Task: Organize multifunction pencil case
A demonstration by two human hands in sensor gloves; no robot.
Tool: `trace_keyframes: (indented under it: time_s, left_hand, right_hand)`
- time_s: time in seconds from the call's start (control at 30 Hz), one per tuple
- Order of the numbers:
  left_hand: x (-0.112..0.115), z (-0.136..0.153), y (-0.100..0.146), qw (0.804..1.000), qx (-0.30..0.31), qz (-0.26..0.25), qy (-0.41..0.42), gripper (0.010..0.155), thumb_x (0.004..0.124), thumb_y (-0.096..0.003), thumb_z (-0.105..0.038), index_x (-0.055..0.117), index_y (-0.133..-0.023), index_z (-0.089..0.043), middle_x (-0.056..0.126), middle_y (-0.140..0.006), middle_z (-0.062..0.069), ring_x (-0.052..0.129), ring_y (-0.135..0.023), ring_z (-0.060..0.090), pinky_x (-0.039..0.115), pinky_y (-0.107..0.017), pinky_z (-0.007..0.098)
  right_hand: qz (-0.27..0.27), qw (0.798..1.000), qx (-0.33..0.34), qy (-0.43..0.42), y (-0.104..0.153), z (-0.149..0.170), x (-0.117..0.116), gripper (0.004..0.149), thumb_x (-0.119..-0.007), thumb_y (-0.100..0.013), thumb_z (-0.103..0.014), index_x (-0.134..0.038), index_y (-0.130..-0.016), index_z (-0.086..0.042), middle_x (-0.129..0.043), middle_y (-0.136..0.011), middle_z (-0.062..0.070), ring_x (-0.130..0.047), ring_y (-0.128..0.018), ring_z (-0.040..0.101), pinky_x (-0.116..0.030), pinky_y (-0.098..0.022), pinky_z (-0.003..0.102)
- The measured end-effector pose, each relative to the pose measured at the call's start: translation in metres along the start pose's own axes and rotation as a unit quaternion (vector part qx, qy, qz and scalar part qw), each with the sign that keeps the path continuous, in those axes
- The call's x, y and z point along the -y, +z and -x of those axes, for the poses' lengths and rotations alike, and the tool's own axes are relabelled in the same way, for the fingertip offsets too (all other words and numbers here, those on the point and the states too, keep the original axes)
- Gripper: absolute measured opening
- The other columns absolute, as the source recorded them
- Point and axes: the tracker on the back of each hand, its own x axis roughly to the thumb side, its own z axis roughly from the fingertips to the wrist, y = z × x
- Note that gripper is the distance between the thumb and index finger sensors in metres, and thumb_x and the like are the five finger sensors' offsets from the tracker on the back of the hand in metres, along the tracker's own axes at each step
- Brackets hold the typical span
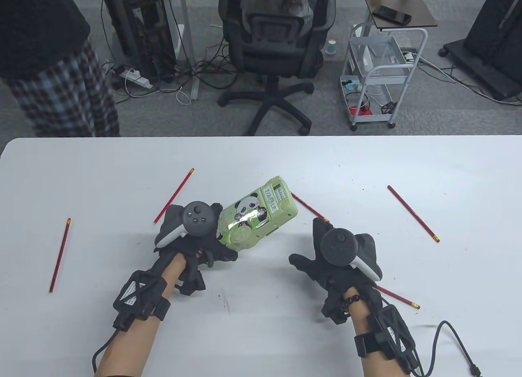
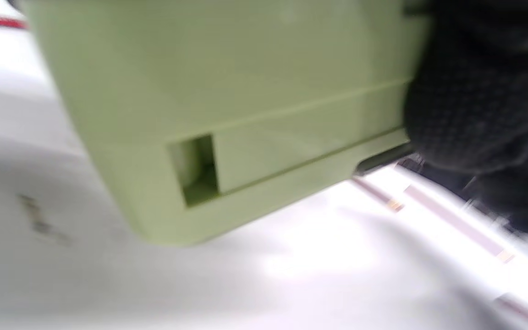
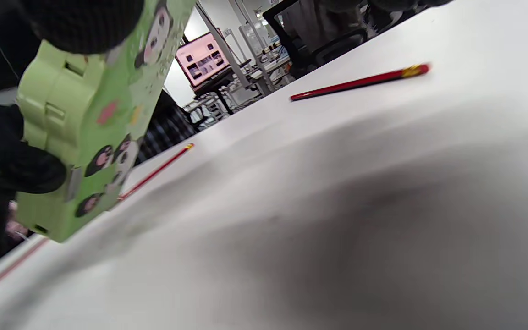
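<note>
The pencil case (image 1: 256, 214), green with panda pictures, is tilted up off the table (image 1: 261, 320) and gripped at its near end by the left hand (image 1: 195, 234), fingers curled round it. Held only at one end, it could pivot or slip out, and a loose compartment might pop open. Most of the case juts away from the grip. The right hand (image 1: 338, 256) rests flat and relaxed, holding nothing, over a red pencil (image 1: 397, 298); other pencils (image 1: 412, 213) lie scattered well apart.

Office: swivel chair (image 1: 272, 38); computer tower (image 1: 140, 26)
</note>
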Motion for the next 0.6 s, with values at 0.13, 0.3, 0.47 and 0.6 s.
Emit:
trace_keyframes:
  time_s: [0.13, 0.3, 0.47, 0.6]
  left_hand:
    - [0.007, 0.001, 0.012, 0.991, 0.019, -0.017, 0.128, 0.126, 0.102, -0.0286, -0.058, 0.027, -0.108, 0.003, 0.044, -0.112, 0.033, 0.061, -0.099, 0.060, 0.052, -0.062, 0.083]
    - [0.015, -0.008, 0.030, 0.967, 0.065, 0.017, 0.245, 0.125, 0.101, -0.0302, -0.059, 0.027, -0.109, 0.004, 0.044, -0.112, 0.034, 0.061, -0.098, 0.060, 0.052, -0.063, 0.082]
    - [0.026, -0.023, 0.042, 0.958, 0.105, 0.049, 0.261, 0.124, 0.102, -0.0297, -0.059, 0.030, -0.109, 0.003, 0.048, -0.112, 0.033, 0.063, -0.098, 0.060, 0.053, -0.062, 0.082]
    - [0.033, -0.027, 0.046, 0.954, 0.124, 0.066, 0.265, 0.124, 0.102, -0.0296, -0.059, 0.030, -0.110, 0.003, 0.048, -0.112, 0.033, 0.064, -0.099, 0.059, 0.054, -0.063, 0.081]
  right_hand:
    - [-0.009, 0.986, 0.065, -0.151, -0.004, -0.009, -0.006, 0.113, -0.065, -0.045, -0.061, -0.010, -0.107, 0.016, -0.022, -0.105, 0.050, -0.034, -0.092, 0.075, -0.044, -0.066, 0.078]
    - [-0.018, 0.949, 0.119, -0.293, -0.009, -0.024, -0.006, 0.120, -0.066, -0.044, -0.063, 0.000, -0.103, 0.018, -0.013, -0.101, 0.055, -0.028, -0.091, 0.078, -0.039, -0.066, 0.080]
    - [-0.041, 0.925, 0.155, -0.344, -0.016, -0.045, -0.013, 0.126, -0.074, -0.042, -0.061, 0.002, -0.102, 0.020, -0.012, -0.099, 0.057, -0.028, -0.091, 0.080, -0.038, -0.066, 0.081]
    - [-0.040, 0.905, 0.169, -0.388, -0.015, -0.054, -0.019, 0.130, -0.076, -0.044, -0.062, 0.006, -0.099, 0.023, -0.016, -0.101, 0.055, -0.031, -0.093, 0.078, -0.040, -0.066, 0.080]
